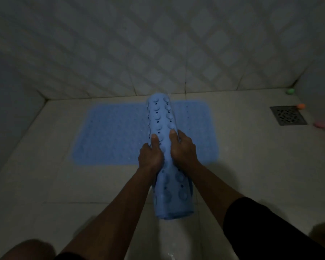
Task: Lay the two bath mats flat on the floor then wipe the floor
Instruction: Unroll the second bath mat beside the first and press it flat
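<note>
One blue bath mat (111,132) lies flat on the pale tiled floor near the back wall. A second blue mat (161,117), rolled into a tube with its suction cups outward, is held above the flat one, pointing away from me. My left hand (150,154) grips the roll's left side and my right hand (183,147) grips its right side, both near its middle. The roll's near end (174,203) hangs between my forearms.
A metal floor drain (288,115) sits at the right. Small green (290,91), orange (301,106) and pink (320,124) objects lie by the right wall. Tiled walls close the back and left. My knees show at the bottom corners.
</note>
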The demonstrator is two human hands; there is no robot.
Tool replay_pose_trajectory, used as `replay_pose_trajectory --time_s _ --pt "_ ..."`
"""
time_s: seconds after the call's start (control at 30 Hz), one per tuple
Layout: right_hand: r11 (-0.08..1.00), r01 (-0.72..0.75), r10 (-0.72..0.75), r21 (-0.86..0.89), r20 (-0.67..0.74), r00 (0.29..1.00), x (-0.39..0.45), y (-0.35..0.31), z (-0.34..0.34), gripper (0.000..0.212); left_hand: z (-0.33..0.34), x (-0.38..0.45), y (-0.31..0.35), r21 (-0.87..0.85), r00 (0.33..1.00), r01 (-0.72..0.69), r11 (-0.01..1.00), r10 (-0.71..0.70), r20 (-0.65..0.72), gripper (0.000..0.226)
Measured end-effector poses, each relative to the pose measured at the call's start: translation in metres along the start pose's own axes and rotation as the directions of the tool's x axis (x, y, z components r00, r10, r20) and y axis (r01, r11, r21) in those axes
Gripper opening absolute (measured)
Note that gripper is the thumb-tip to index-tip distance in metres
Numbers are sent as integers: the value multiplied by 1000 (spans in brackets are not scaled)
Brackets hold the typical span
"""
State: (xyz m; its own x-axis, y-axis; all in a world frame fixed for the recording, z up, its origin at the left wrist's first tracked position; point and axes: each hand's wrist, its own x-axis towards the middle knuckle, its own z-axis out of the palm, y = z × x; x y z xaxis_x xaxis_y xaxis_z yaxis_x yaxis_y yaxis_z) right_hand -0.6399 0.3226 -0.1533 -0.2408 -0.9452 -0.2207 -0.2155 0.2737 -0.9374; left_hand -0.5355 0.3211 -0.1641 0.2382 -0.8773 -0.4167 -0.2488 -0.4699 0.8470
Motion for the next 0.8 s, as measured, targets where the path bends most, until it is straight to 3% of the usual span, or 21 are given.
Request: replay_pose_trajectory --time_s 0.07,0.13,0.43,0.53,0.63,0.8 --pt "999 -27 26 -26 -39 999 -17 7 6 43 -5 -13 -8 17 1000 -23 1000 23 10 88" --pt "998 -45 41 -52 -79 996 -32 13 6 41 -6 -21 -19 11 999 -24 1000 24 35 73" --pt "975 -125 86 -181 -213 973 -84 65 -46 34 45 -75 -63 102 975 -11 995 -12 220 76" --pt "969 -151 109 -193 -213 971 -93 96 -64 40 67 -92 -83 75 965 -1 997 -19 262 69" --pt "966 -174 127 -194 -233 964 -106 132 -78 51 91 -107 -108 71 965 11 997 -30 261 65" --pt "971 -171 133 -168 -215 967 -127 175 -96 46 116 -132 -140 74 975 29 997 -44 220 54"
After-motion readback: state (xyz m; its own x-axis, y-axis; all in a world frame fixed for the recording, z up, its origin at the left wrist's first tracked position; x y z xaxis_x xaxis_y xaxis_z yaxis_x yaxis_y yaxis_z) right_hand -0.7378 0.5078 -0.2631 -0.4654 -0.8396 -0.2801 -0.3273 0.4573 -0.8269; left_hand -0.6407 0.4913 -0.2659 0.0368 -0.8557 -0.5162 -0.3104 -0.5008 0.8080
